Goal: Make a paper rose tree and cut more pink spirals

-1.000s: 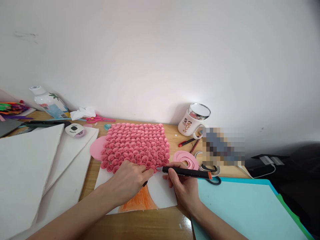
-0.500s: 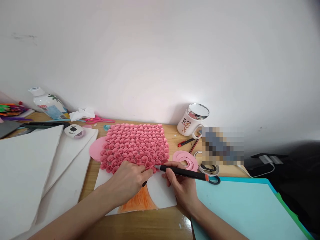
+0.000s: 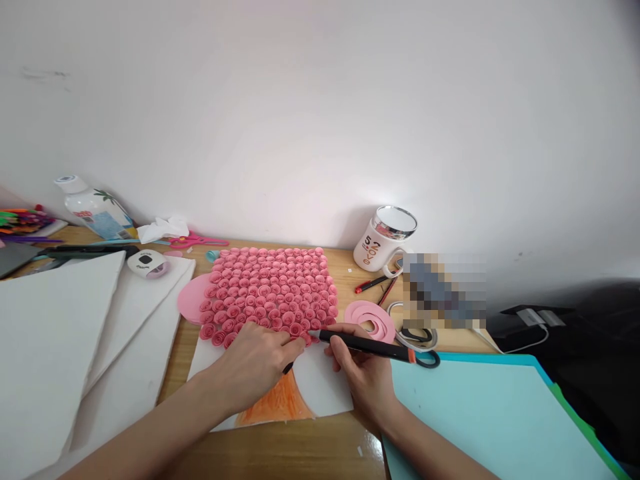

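Pink paper roses (image 3: 273, 287) already fill white sheet's (image 3: 325, 380) upper part; below, plain white and orange patch (image 3: 277, 403), perhaps unfinished. My right hand (image 3: 367, 373) grips black marker (image 3: 370, 345) over sheet's right side; left hand (image 3: 260, 353) lies over sheet's middle, can't tell grip.

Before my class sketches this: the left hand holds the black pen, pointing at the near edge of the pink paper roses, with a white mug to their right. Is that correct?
Not quite: in the head view, the right hand holds the black pen. It points at the near edge of the pink paper roses, and the white mug is to their right.
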`<state>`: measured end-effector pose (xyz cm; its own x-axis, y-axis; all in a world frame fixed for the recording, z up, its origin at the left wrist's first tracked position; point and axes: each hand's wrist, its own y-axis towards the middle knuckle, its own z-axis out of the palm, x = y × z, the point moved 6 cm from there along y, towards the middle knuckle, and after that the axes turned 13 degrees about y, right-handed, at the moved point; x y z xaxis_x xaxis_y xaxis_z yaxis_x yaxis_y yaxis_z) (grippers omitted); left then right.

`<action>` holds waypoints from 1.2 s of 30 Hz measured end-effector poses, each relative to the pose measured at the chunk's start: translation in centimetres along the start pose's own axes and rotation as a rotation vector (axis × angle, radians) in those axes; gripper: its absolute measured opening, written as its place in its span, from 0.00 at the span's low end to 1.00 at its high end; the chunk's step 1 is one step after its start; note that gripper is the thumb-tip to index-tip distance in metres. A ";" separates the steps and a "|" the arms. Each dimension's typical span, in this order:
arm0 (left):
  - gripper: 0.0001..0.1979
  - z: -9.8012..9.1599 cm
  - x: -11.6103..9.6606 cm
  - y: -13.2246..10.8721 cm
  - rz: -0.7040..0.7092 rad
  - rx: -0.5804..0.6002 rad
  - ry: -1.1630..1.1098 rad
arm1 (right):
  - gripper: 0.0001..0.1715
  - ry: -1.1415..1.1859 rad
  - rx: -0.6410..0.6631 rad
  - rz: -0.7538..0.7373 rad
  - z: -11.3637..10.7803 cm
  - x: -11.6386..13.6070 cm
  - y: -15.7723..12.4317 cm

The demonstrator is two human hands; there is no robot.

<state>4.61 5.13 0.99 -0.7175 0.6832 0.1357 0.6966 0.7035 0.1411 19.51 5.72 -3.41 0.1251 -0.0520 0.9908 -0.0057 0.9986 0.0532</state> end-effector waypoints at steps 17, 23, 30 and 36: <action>0.15 -0.8 0.4 -0.2 -0.011 -0.080 -0.030 | 0.15 -0.019 0.066 -0.042 0.4 0.6 0.0; 0.14 -1.5 1.8 -0.5 -0.078 -0.200 -0.040 | 0.14 -0.006 0.086 -0.023 0.5 0.4 -0.1; 0.18 -1.3 1.5 -0.2 -0.058 -0.132 -0.007 | 0.14 -0.012 0.095 -0.015 0.3 0.0 -0.3; 0.19 -0.6 1.5 0.8 -0.054 0.094 -0.123 | 0.15 -0.004 0.066 -0.023 0.3 0.3 -0.3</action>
<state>4.10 6.63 1.85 -0.7527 0.6583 0.0089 0.6578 0.7514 0.0513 19.28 5.45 -3.11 0.1217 -0.0754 0.9897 -0.0686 0.9941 0.0841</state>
